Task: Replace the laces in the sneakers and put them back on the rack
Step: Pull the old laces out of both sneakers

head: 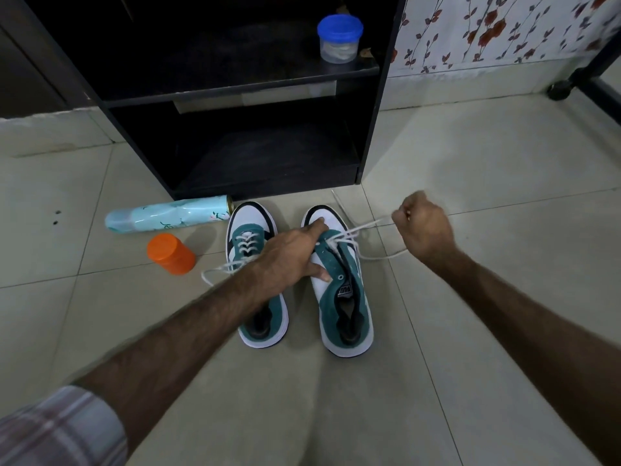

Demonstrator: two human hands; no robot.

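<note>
Two teal-and-white sneakers stand side by side on the tiled floor, toes toward a black rack [369, 129]. The left sneaker [250, 237] has white laces threaded low, with loose ends trailing left. My left hand [295, 253] lies on the right sneaker [349, 317], fingers spread over its front and side, holding it down. My right hand [425, 227] is a fist to the right of the shoe, gripping the white lace [366, 225] pulled taut from the lower eyelets. A second strand loops back below the fist.
A pale blue spray can [168, 215] lies on the floor left of the shoes, with an orange-lidded jar [171, 253] beside it. A blue-lidded container [339, 38] stands on the rack's upper shelf. A black furniture leg [559, 89] stands at the far right.
</note>
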